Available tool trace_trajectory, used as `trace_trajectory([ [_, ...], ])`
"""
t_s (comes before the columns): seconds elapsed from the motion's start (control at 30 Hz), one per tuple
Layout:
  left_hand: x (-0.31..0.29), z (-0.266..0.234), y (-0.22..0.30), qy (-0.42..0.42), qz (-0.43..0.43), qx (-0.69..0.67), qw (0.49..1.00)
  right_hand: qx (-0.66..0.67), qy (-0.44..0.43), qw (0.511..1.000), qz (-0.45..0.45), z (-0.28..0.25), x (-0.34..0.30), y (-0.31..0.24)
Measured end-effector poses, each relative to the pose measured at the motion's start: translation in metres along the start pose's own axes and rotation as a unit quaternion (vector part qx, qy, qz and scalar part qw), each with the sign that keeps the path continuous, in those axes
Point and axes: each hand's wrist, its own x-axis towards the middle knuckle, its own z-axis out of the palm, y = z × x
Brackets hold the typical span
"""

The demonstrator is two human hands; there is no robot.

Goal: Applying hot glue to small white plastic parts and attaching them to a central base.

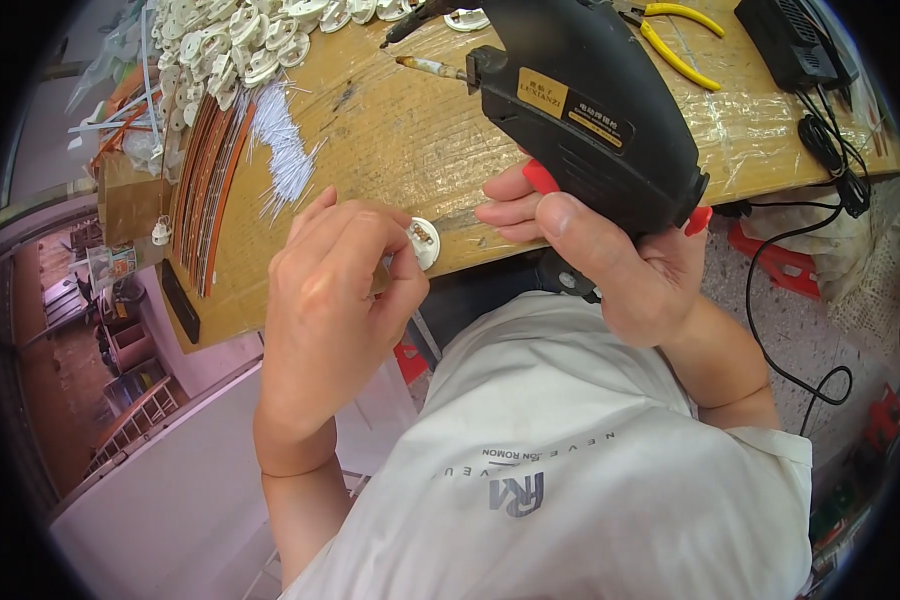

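- Head view: white disc [427, 253] at the table's [360, 150] near edge; coppery contacts seated, no wire visibly attached, so work on it looks unfinished. Its contact row slants rightward toward the body.
- Left hand [335, 262] pinches it.
- Right hand [620, 265] loosely grips the black soldering tool [610, 90], tip leftward.

print [540, 98] is filling a gold label [542, 88] on the black tool [630, 100], pale print [598, 124] is running beside it, and grey lettering [516, 494] is crossing the white shirt [590, 400].
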Motion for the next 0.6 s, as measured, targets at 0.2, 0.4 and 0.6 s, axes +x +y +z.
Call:
trace_trajectory([
  [0.2,-0.0017,0.0018,-0.0006,0.01,-0.002,-0.005,1.0,-0.096,-0.052,0.994,-0.03,-0.0038,-0.0007,-0.0008],
  [0.4,-0.0013,0.0006,0.0002,0.009,-0.004,-0.005,1.0,-0.094,-0.05,0.994,-0.036,-0.0028,-0.0006,0.0005],
  [0.6,-0.0017,0.0016,0.0001,0.012,-0.003,-0.001,1.0,-0.004,-0.002,1.0,-0.001,-0.0001,-0.0009,0.0005],
])
